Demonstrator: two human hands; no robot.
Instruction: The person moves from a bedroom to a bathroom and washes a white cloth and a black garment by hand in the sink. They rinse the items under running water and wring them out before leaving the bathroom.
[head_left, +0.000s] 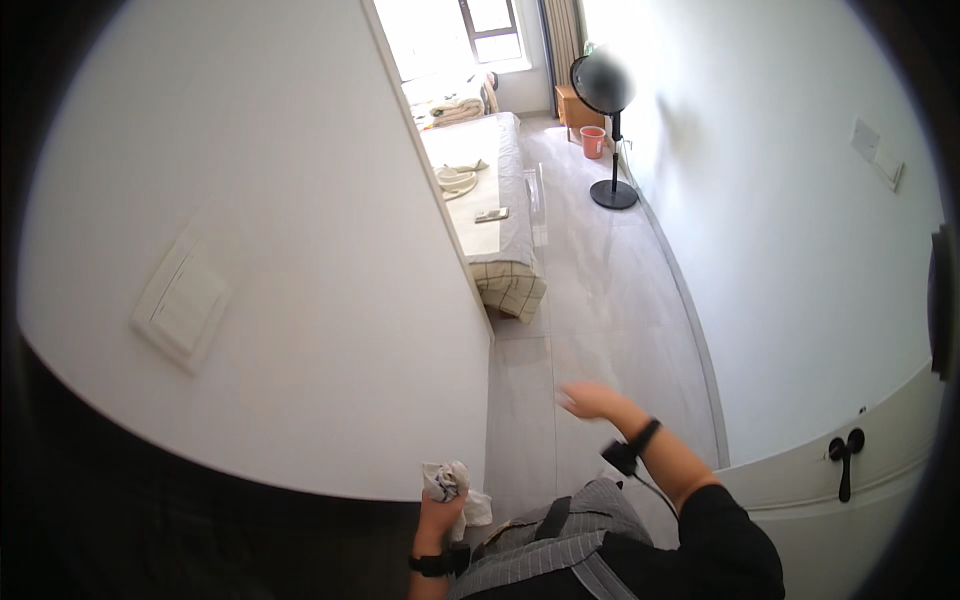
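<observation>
My left hand (441, 512) is closed around a crumpled white cloth (448, 480) with some dark marks, low in the picture beside the wall's end. Part of the cloth hangs down to the right of the hand. My right hand (589, 400), slightly blurred, reaches out over the tiled floor with nothing seen in it; how its fingers stand is hard to make out. Both wrists wear black straps, the right one with a small black box and a cable. A grey striped apron (555, 544) covers my front.
A bed (517, 225) bearing a phone-like object and cloth lies beyond the left wall (300, 225). Along the right wall (720, 187) stand a black pedestal fan (613, 193), a pink bin (592, 144) and a wooden cabinet (576, 111). A white door (795, 487) with a black handle is at lower right.
</observation>
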